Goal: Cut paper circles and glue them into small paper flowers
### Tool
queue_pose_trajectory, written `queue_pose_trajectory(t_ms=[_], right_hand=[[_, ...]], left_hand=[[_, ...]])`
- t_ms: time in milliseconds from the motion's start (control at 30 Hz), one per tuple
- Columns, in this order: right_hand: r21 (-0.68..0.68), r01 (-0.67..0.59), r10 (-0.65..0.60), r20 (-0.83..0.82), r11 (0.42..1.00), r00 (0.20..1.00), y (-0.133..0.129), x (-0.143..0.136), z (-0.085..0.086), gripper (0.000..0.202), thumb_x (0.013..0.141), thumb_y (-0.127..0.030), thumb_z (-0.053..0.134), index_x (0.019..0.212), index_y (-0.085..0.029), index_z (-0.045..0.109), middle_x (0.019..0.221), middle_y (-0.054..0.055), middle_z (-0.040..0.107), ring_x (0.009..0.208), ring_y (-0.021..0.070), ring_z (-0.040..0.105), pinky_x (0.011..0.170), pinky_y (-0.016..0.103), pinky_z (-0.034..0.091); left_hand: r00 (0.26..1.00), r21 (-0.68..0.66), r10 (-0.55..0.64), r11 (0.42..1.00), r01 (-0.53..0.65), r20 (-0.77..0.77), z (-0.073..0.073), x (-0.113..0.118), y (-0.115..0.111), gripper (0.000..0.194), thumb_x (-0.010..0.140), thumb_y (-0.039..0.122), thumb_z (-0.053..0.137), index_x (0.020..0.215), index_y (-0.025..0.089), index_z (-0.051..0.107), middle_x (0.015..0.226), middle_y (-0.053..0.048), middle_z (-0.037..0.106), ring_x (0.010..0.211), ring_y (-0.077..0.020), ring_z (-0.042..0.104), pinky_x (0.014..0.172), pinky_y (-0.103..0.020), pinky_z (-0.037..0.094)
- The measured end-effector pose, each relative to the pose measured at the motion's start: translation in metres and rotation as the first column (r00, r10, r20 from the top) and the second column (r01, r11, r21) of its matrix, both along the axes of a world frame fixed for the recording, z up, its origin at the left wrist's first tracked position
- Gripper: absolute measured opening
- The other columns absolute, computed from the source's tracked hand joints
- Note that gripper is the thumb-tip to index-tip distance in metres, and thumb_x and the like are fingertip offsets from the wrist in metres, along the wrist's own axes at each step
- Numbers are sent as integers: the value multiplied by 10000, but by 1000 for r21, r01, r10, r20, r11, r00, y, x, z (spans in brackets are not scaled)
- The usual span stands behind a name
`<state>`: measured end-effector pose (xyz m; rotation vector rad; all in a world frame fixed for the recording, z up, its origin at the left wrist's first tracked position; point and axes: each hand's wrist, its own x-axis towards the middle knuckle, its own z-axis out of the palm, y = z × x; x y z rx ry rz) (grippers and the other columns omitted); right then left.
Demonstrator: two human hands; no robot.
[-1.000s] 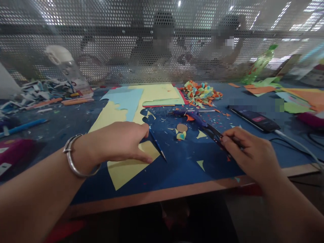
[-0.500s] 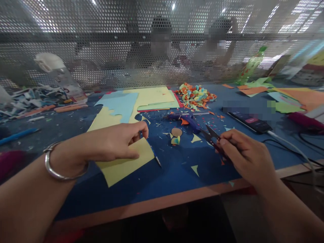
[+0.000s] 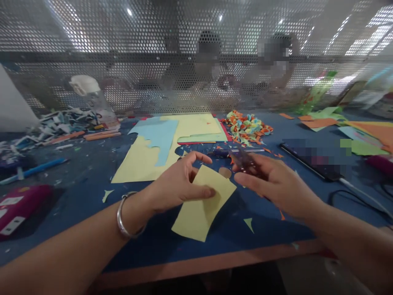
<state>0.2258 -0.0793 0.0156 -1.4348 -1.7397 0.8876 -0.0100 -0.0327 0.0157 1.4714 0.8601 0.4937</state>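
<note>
A small yellow paper piece (image 3: 204, 213) is in my left hand (image 3: 181, 184), thumb on top and the other fingers behind it, raised over the table's front part. To its right, my right hand (image 3: 273, 176) is closed on dark scissors (image 3: 244, 159), which are blurred; how wide the blades stand cannot be made out. Beyond the hands lies a glue gun (image 3: 221, 153), partly covered by the scissors and right hand. A round brown disc (image 3: 225, 172) shows between the hands.
Yellow sheets (image 3: 130, 164) and a cut blue sheet (image 3: 162, 137) lie behind. A pile of colourful scraps (image 3: 248, 127) is farther back. A phone (image 3: 310, 162) with a cable is right, a blue pen (image 3: 43, 166) left. A perforated screen (image 3: 181, 98) stands behind; people sit beyond it.
My left hand has lifted the yellow piece and moved it right. My right hand has brought the scissors left, close to the paper. The view has shifted a little left.
</note>
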Motion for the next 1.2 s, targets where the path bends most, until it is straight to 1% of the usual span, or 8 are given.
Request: queue_pose_trajectory(t_ms=[167,333,467,567,633,833,1067,1200], right_hand=[[-43,-162,163,46,986,985,19,-21,-1,339,867,-517,628,818,-183,604,652,-31,483,582,110,418,516,229,351],[13,-179,177,79,984,981,25,-20,-3,348,903,-523,579,794,-193,579,688,-20,524,633,123,463,548,231,387],[-28,-137,138,33,990,990,28,-17,-8,370,947,-521,528,758,-204,497,589,-57,455,523,94,436,487,219,353],[-102,-145,135,-96,984,986,29,-14,-14,343,977,-529,478,859,-209,508,649,-52,521,509,86,495,490,217,395],[-89,-135,124,-114,987,986,29,-12,-17,336,982,-526,478,884,-208,522,677,-48,520,519,79,481,494,214,387],[-39,-86,79,-154,996,985,32,-5,-18,451,994,-591,378,900,-198,577,648,-46,378,556,102,340,489,236,281],[61,-88,81,113,994,990,30,0,-10,444,972,-575,448,816,-196,620,589,-53,374,508,94,320,487,239,258],[98,-106,87,184,989,979,27,1,-6,466,969,-575,446,741,-196,591,584,-48,389,508,93,345,494,236,265]], left_hand=[[993,-47,61,997,-56,104,-7,4,1,624,722,269,822,1198,246,420,814,2,701,687,-190,694,597,-276,532],[975,-209,157,970,-123,156,-13,11,0,322,752,350,806,958,181,623,834,-28,710,693,-151,668,629,-260,517],[957,-322,213,936,-143,195,-19,16,0,298,746,373,806,909,165,668,829,-43,729,661,-150,664,643,-278,519],[945,-294,262,935,-199,197,-21,15,2,277,774,384,780,912,168,676,852,-46,744,681,-150,673,640,-261,510],[937,-238,304,936,-259,175,-21,14,3,267,789,400,767,906,178,674,853,-36,748,692,-150,676,642,-255,513],[900,-95,403,915,-392,168,-18,9,8,305,736,405,807,888,191,652,862,-33,751,695,-180,688,633,-280,541],[888,-136,413,910,-392,201,-18,5,12,273,719,350,828,847,205,635,796,-4,736,640,-164,678,578,-259,537],[911,-110,377,925,-363,165,-19,4,13,271,727,369,824,858,201,655,795,-10,733,641,-166,675,573,-257,534]])
